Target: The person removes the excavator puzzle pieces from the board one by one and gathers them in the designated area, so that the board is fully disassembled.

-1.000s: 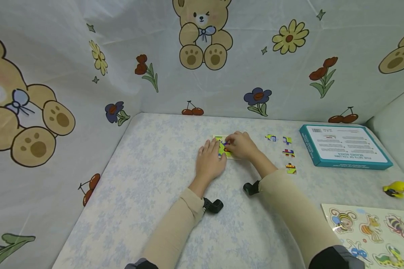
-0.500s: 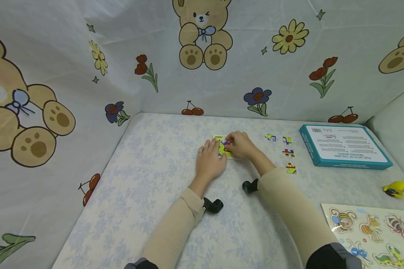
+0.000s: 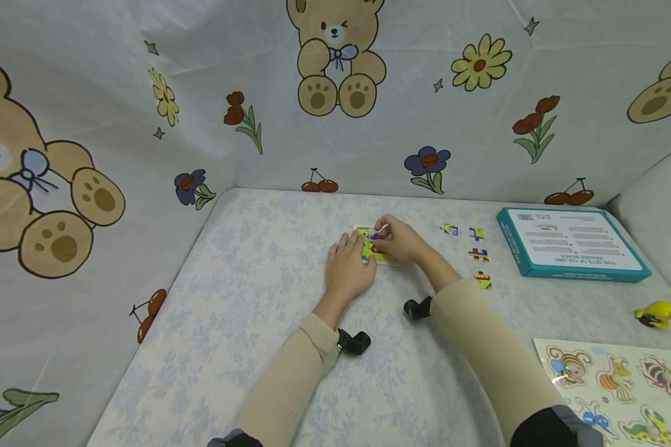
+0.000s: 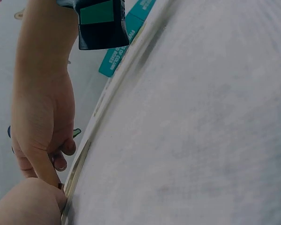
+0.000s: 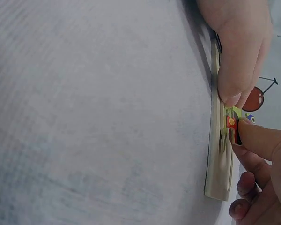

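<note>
A small wooden jigsaw board [image 5: 216, 183] lies on the table, with a bright green picture partly filled in. My left hand [image 3: 348, 267] rests on the board's left side with its fingers extended, covering part of the picture. My right hand [image 3: 404, 241] is at the board's right side. In the right wrist view, its thumb and index finger pinch a puzzle piece [image 5: 232, 123] with red, yellow and black on it, tilted up at the board's surface. Several loose puzzle pieces [image 3: 479, 254] lie to the right of that hand.
A teal box [image 3: 578, 242] with a white label lies at the back right. In front of it are a yellow toy [image 3: 661, 314] and a board with insect pictures [image 3: 620, 388]. A bear-patterned cloth [image 3: 369, 143] rises behind the table.
The right hand's fingers have shifted slightly over the board, and its index finger is a little more raised. My left hand and the loose pieces stay where they were.
</note>
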`<act>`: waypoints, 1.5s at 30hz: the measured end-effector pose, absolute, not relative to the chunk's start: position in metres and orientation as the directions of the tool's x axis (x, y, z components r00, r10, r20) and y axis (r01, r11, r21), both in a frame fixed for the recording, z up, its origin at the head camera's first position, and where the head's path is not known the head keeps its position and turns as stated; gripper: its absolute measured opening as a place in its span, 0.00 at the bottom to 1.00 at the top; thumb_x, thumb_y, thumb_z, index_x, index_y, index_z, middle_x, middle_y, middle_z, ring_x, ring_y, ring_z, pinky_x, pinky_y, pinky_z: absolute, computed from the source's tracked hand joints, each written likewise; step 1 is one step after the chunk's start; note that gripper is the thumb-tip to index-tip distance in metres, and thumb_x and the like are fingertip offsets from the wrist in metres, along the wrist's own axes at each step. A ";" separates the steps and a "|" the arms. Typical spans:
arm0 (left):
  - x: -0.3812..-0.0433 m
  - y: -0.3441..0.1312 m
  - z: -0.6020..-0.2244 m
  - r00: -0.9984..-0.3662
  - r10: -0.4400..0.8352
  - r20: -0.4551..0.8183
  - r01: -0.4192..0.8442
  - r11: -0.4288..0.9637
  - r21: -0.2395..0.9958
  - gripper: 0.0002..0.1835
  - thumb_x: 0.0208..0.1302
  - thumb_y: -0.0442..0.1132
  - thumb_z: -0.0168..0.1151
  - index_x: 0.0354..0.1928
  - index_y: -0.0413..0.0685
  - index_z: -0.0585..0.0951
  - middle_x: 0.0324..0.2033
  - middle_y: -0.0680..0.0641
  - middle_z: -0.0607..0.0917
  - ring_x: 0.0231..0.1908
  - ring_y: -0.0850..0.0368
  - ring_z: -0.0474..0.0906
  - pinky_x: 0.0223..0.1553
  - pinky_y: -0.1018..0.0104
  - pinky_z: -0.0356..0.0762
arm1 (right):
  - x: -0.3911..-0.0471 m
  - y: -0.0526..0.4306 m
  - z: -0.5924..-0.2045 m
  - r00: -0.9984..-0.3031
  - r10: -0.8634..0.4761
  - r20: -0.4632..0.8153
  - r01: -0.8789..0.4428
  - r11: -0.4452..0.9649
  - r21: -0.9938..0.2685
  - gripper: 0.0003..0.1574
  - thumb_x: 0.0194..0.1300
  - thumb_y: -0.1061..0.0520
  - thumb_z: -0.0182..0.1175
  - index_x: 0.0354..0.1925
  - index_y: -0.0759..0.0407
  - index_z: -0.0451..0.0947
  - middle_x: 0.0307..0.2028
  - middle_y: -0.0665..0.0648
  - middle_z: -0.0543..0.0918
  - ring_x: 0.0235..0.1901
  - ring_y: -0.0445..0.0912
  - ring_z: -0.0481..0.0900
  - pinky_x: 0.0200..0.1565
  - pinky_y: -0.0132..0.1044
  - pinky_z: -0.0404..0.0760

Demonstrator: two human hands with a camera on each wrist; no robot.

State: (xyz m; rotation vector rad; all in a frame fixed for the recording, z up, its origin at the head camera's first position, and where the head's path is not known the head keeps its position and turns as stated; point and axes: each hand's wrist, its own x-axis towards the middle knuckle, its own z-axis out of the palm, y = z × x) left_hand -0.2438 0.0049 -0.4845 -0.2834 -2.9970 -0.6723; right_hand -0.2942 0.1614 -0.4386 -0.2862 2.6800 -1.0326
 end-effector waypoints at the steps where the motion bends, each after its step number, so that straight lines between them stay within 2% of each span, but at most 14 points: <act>1: -0.244 0.005 -0.485 -0.982 0.166 0.094 0.190 0.888 0.418 0.33 0.73 0.58 0.41 0.76 0.55 0.61 0.77 0.53 0.58 0.79 0.52 0.47 0.78 0.49 0.47 | -0.294 0.162 -0.439 -0.949 -0.268 -0.163 -0.087 0.723 -0.685 0.17 0.72 0.56 0.59 0.55 0.55 0.68 0.49 0.61 0.82 0.43 0.51 0.80 0.44 0.40 0.77; 9: -0.245 0.006 -0.487 -0.982 0.163 0.099 0.190 0.891 0.412 0.33 0.73 0.58 0.42 0.76 0.54 0.62 0.77 0.53 0.58 0.78 0.52 0.48 0.78 0.50 0.47 | -0.289 0.176 -0.434 -0.967 -0.227 -0.113 -0.067 0.658 -0.750 0.18 0.71 0.55 0.60 0.55 0.53 0.68 0.45 0.60 0.81 0.35 0.49 0.77 0.36 0.37 0.75; 13: -0.245 0.006 -0.488 -0.981 0.165 0.106 0.194 0.894 0.404 0.34 0.73 0.58 0.42 0.76 0.54 0.62 0.77 0.52 0.58 0.78 0.52 0.48 0.78 0.50 0.48 | -0.288 0.192 -0.429 -0.972 -0.200 -0.119 -0.051 0.681 -0.731 0.18 0.71 0.55 0.60 0.55 0.53 0.69 0.44 0.60 0.81 0.31 0.48 0.73 0.32 0.36 0.73; 20: -0.243 0.004 -0.488 -0.980 0.169 0.108 0.199 0.882 0.426 0.33 0.74 0.58 0.41 0.77 0.54 0.60 0.78 0.52 0.56 0.79 0.52 0.47 0.79 0.51 0.46 | -0.282 0.235 -0.422 -0.972 -0.132 -0.195 0.029 0.754 -0.656 0.22 0.70 0.53 0.61 0.58 0.55 0.68 0.45 0.61 0.79 0.32 0.49 0.73 0.30 0.35 0.75; 30: -0.242 0.004 -0.486 -0.978 0.178 0.106 0.206 0.875 0.438 0.33 0.74 0.56 0.41 0.77 0.53 0.59 0.78 0.51 0.56 0.79 0.51 0.46 0.79 0.51 0.45 | -0.268 0.290 -0.418 -0.959 -0.073 -0.273 0.104 0.807 -0.582 0.26 0.70 0.53 0.60 0.60 0.59 0.65 0.49 0.65 0.75 0.45 0.55 0.71 0.40 0.37 0.74; 38: -0.242 0.004 -0.486 -0.978 0.180 0.106 0.209 0.875 0.438 0.33 0.75 0.57 0.41 0.77 0.53 0.59 0.78 0.51 0.55 0.79 0.51 0.45 0.79 0.50 0.46 | -0.265 0.297 -0.421 -0.954 -0.041 -0.296 0.134 0.828 -0.545 0.25 0.70 0.55 0.60 0.60 0.61 0.66 0.48 0.65 0.74 0.44 0.55 0.71 0.39 0.36 0.76; 42: -0.242 0.004 -0.486 -0.978 0.179 0.103 0.207 0.876 0.437 0.33 0.75 0.57 0.41 0.77 0.53 0.59 0.78 0.51 0.55 0.79 0.51 0.45 0.79 0.51 0.45 | -0.265 0.298 -0.422 -0.961 -0.048 -0.271 0.104 0.849 -0.519 0.25 0.71 0.54 0.60 0.61 0.60 0.68 0.50 0.66 0.75 0.46 0.56 0.72 0.43 0.42 0.78; 45: -0.241 0.004 -0.486 -0.978 0.178 0.106 0.207 0.872 0.444 0.33 0.74 0.56 0.41 0.77 0.53 0.59 0.78 0.51 0.55 0.79 0.51 0.45 0.79 0.51 0.44 | -0.264 0.299 -0.423 -0.968 -0.063 -0.244 0.067 0.869 -0.490 0.25 0.70 0.53 0.61 0.60 0.61 0.70 0.53 0.67 0.76 0.49 0.58 0.72 0.49 0.51 0.79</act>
